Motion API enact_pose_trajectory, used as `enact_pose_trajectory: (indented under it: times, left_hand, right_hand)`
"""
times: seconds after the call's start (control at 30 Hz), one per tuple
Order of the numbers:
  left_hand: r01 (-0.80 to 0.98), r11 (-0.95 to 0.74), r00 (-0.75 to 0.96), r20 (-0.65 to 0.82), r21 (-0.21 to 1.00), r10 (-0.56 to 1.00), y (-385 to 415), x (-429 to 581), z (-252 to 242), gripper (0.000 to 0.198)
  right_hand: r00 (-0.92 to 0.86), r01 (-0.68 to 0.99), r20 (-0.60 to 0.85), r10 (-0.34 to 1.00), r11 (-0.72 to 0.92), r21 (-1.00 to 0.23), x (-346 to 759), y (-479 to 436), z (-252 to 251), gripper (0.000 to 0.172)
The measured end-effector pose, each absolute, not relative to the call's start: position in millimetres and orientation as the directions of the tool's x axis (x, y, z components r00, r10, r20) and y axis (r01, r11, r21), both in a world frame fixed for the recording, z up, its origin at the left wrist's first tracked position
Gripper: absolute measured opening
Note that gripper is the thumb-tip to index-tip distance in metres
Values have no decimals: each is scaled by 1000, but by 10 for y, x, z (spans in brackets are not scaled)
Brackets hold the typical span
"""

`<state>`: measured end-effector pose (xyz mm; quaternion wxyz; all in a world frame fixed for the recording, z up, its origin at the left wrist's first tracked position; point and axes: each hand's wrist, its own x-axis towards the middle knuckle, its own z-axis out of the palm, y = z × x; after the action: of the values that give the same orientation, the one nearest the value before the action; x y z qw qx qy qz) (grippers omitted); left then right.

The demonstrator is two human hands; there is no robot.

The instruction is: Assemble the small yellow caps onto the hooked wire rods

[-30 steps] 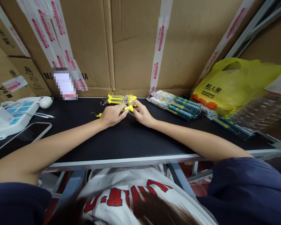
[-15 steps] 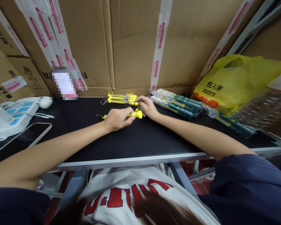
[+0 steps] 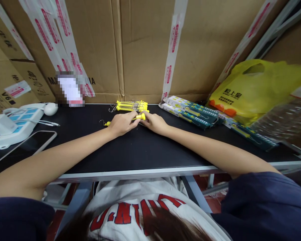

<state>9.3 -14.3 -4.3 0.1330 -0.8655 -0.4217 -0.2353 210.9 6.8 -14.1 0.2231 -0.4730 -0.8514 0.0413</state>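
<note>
The left hand [image 3: 121, 123] grips the yellow tool [image 3: 140, 116] mid-shaft, axis running 9 to 3; the right hand [image 3: 154, 122] pinches its 3 o'clock end.

The middle of the tool [image 3: 141, 116] is covered by the left hand [image 3: 122, 122]; only its capped end and hooked tip are seen. Whether anything is pinched by the right hand [image 3: 154, 122] is hidden under its fingers. A label [image 3: 70, 87] on the carton [image 3: 145, 47] is blurred out. The print on the packs [image 3: 190, 112] is too small to be read. The power strip [image 3: 7, 125] is cut off by the left edge, the bag [image 3: 253, 87] by the right. The phone [image 3: 32, 144] is partly hidden by the left forearm.
</note>
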Motion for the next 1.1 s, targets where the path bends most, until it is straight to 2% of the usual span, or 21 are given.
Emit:
enact_pose_trajectory:
  times: [0.27, 0.33, 0.4, 0.5, 0.6, 0.7, 0.83, 0.97, 1.1]
  left_hand:
    - [801, -599, 531, 488, -22, 693, -104, 86, -30, 28]
    - [797, -604, 539, 484, -27, 689, -110, 87, -24, 28]
    - [794, -607, 544, 485, -33, 685, -113, 86, -23, 29]
    - [795, -606, 535, 491, -18, 688, -99, 77, -33, 29]
    - [792, -611, 525, 497, 12, 691, -69, 61, -48, 29]
    - [791, -611, 511, 510, 36, 692, -44, 45, -56, 29]
    - [771, -634, 517, 532, 50, 671, -39, 39, -54, 29]
    - [760, -649, 531, 534, 42, 657, -52, 46, -46, 26]
    - [790, -611, 504, 524, 41, 687, -65, 54, -41, 26]
  right_hand:
    - [-420, 835, 359, 833, 510, -207, 2141, 98, -139, 23]
    - [-388, 845, 377, 841, 488, -218, 2179, 123, -143, 21]
    - [-358, 826, 411, 838, 490, -280, 2217, 155, -148, 19]
    - [-401, 650, 527, 749, 638, -413, 2251, 198, -163, 25]
    - [-471, 420, 628, 619, 784, -458, 2243, 198, -175, 29]
    - [-509, 355, 607, 610, 791, -498, 2214, 152, -175, 23]
    - [-520, 342, 558, 647, 756, -558, 2186, 100, -161, 29]
    - [-535, 321, 550, 642, 756, -570, 2197, 105, -156, 28]
    - [-574, 378, 515, 636, 764, -523, 2207, 120, -177, 38]
